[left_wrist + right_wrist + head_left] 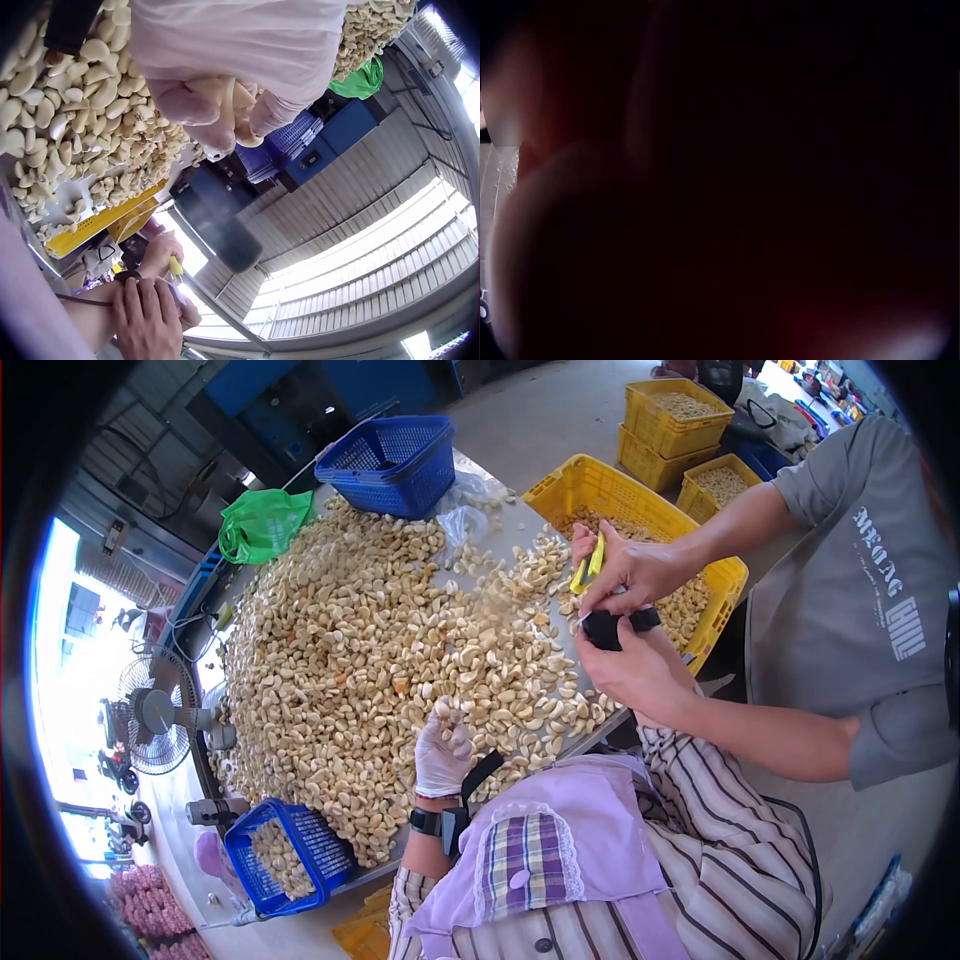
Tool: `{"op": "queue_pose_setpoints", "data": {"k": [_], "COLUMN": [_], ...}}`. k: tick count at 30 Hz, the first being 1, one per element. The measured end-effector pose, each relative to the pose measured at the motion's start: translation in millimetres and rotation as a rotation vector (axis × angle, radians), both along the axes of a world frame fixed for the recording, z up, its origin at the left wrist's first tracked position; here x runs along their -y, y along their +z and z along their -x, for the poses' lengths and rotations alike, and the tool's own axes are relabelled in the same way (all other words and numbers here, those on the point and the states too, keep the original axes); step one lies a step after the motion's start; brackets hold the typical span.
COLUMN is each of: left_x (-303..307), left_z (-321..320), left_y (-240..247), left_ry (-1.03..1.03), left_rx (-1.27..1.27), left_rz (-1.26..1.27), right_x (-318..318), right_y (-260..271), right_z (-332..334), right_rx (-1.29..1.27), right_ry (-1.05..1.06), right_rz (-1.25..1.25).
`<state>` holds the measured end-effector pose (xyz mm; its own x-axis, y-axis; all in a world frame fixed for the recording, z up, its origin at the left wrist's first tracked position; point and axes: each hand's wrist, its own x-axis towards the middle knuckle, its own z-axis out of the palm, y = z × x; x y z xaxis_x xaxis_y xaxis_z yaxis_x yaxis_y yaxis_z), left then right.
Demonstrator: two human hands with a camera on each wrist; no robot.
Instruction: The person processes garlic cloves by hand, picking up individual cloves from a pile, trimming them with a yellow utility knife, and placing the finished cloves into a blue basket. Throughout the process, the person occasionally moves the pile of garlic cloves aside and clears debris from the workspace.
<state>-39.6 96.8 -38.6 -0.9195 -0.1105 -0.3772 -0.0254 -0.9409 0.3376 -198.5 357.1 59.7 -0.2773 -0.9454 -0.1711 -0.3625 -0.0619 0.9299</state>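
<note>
Thumb and fingers of the white-gloved left hand [444, 752] [240, 52] pinch a few pale pieces [238, 109], just above a wide heap of pale curved pieces [340, 660] on the table. The right forearm, in a striped sleeve [690, 780], reaches up to another person's hands [635, 670], which hold a black strapped device [602, 628] at the wrist. Those hands mostly hide the right hand, so its finger pose is unclear. A yellow-green tool [591, 565] is beside them. The right wrist view is almost wholly dark and blocked.
A blue basket [390, 465] and green bag [262, 525] are at the table's far side. Another blue basket [322, 852], holding pieces, is at the lower left. A yellow crate [725, 600] adjoins the table's right side. The other person in grey [850, 590] leans in from the right.
</note>
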Motion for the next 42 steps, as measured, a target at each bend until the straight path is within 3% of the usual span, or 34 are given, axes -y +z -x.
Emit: {"op": "queue_pose_setpoints", "data": {"k": [2, 7, 8, 10, 11, 13, 14, 16, 20, 22, 23, 25, 33, 34, 35, 36, 37, 38, 39, 40, 42], "left_x": [1, 1, -1, -1, -2, -2, -3, -2, 0, 0, 0, -1, 10, 10, 7, 9, 2, 8, 4, 9, 9], "left_z": [0, 1, 0, 0, 0, 0, 0, -1, -3, -3, -3, -3, 16, 25, 34, 47, 57, 73, 84, 96, 115], "left_y": [-2, -2, -1, 0, -1, -1, 1, -1, -9, -9, -8, -6, -11, -7, -3, 4, -1, 7, 30, 36, 46], "left_ry": [-0.005, -0.024, -0.021, -0.018, -0.015, -0.011, -0.003, 0.006, -0.009, -0.005, -0.002, 0.004, -0.047, -0.021, -0.014, 0.023, 0.118, 0.122, 0.134, 0.114, 0.136], "left_rx": [-0.008, -0.021, -0.011, -0.001, 0.004, 0.011, 0.028, 0.048, 0.026, 0.031, 0.03, 0.031, 0.137, 0.182, 0.152, 0.124, -0.02, 0.037, 0.035, 0.072, 0.05], "left_rz": [-0.003, -0.013, 0.007, 0.026, 0.015, 0.003, 0.008, 0.012, 0.009, 0.009, 0.01, 0.013, 0.103, 0.159, 0.398, 0.227, 0.746, 0.372, 0.409, 0.127, 0.16], "right_x": [-1, -3, -6, -7, -8, -11, -12, -12, -5, -4, 0, 11, 23, 34, 47, 44, 39, 59, 67, 82, 76], "right_y": [-3, -76, -75, -52, -51, -51, -56, -72, -69, -60, -85, -153, -142, -141, -139, -137, -123, -105, -87, -63, -22], "right_z": [4, 29, 26, 17, 15, 16, 16, 18, 17, 8, 9, 15, -2, -6, -12, -13, -8, -18, 15, 46, 108], "right_rx": [0.06, -1.764, -1.762, -1.293, -1.292, -1.051, -1.05, -1.466, -1.537, -0.864, -0.863, -0.493, 0.057, 0.159, 0.269, 0.261, 0.208, 0.228, 0.518, 0.796, 1.342], "right_ry": [0.003, 0.224, 0.224, 0.306, 0.306, 0.246, 0.247, 0.333, 0.393, 0.251, 0.252, 0.463, 0.519, 0.557, 0.599, 0.576, 0.641, 0.675, 0.597, 0.5, 0.254], "right_rz": [0.04, -0.304, -0.305, -0.266, -0.266, -0.229, -0.229, -0.284, -0.37, -0.291, -0.29, 0.179, 0.628, 0.693, 0.757, 0.68, 0.545, 0.559, 0.599, 0.623, 0.636]}}
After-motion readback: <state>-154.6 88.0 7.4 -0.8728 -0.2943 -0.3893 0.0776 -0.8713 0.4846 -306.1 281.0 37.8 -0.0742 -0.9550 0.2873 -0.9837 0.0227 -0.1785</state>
